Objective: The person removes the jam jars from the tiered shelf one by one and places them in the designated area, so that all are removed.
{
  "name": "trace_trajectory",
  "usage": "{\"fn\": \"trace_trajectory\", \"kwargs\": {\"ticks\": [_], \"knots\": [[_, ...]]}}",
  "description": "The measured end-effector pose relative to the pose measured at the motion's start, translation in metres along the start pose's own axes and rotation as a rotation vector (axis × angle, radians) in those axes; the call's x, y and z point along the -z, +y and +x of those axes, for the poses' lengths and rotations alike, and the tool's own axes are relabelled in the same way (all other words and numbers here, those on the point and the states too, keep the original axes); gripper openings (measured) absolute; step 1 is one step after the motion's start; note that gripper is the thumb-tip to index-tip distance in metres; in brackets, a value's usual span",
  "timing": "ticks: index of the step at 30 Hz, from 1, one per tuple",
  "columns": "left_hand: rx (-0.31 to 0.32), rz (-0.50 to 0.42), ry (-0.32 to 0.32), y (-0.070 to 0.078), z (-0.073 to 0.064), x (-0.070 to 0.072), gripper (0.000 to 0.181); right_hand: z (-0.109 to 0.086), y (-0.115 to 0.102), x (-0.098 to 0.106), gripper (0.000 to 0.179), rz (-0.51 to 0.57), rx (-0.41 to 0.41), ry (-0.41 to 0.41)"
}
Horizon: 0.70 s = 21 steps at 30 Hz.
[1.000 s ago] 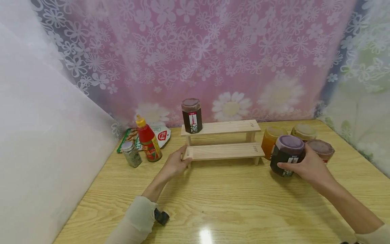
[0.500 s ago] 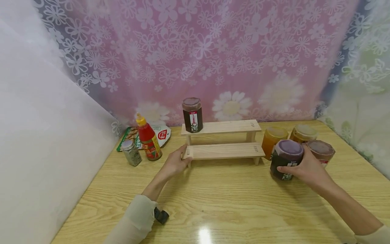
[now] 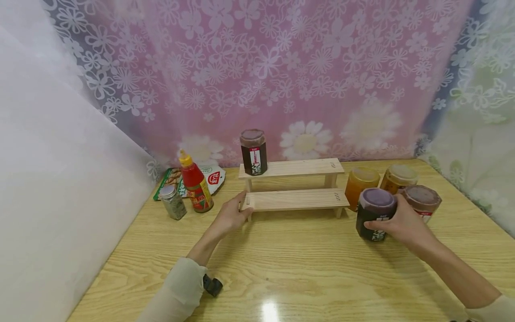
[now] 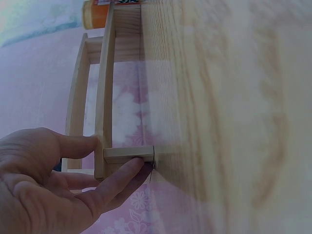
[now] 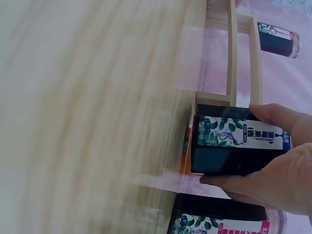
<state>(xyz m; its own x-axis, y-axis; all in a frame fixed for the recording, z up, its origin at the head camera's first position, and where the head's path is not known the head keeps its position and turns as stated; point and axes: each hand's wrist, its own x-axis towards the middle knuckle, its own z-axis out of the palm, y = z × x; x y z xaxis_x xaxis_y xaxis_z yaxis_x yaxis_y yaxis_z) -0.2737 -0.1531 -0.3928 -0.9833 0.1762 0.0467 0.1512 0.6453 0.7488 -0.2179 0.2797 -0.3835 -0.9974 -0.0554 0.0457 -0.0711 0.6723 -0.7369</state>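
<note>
My right hand (image 3: 408, 223) holds a dark jam jar with a purple lid (image 3: 374, 211), upright at the right of the table. In the right wrist view thumb and fingers clasp opposite sides of this jam jar (image 5: 234, 139), with its blueberry label showing between them. The left hand (image 3: 231, 217) grips the left end of a two-tier wooden rack (image 3: 297, 200). Seen from the left wrist, its thumb lies on the lower board's edge and its fingers reach around the leg (image 4: 129, 153). Another dark jar (image 3: 254, 154) stands on the upper tier's left end.
Behind the held jar are an orange jar (image 3: 358, 185) and a yellow-lidded jar (image 3: 399, 179); a brownish-lidded jar (image 3: 422, 201) stands right of it. At left are a red sauce bottle (image 3: 196, 185), a spice jar (image 3: 173, 203) and flat packets (image 3: 217, 176).
The purple-lidded jam jar has come slightly toward me and left in my right hand, away from the jars behind. My left hand stays on the rack.
</note>
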Motion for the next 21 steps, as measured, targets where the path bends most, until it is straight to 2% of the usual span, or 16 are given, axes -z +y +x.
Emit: {"fn": "trace_trajectory", "kwargs": {"ticks": [8,16,21], "knots": [[0.000,-0.005,-0.018,0.001,0.001,0.000,0.068,-0.001,0.000,0.001,0.101,0.013,-0.018,-0.003],[0.004,-0.007,-0.012,0.000,0.001,0.001,0.067,0.000,-0.011,0.006,0.096,-0.013,0.061,0.055],[0.011,0.001,-0.012,0.000,0.000,0.001,0.068,0.001,-0.022,0.014,0.094,0.006,0.095,0.069]]}}
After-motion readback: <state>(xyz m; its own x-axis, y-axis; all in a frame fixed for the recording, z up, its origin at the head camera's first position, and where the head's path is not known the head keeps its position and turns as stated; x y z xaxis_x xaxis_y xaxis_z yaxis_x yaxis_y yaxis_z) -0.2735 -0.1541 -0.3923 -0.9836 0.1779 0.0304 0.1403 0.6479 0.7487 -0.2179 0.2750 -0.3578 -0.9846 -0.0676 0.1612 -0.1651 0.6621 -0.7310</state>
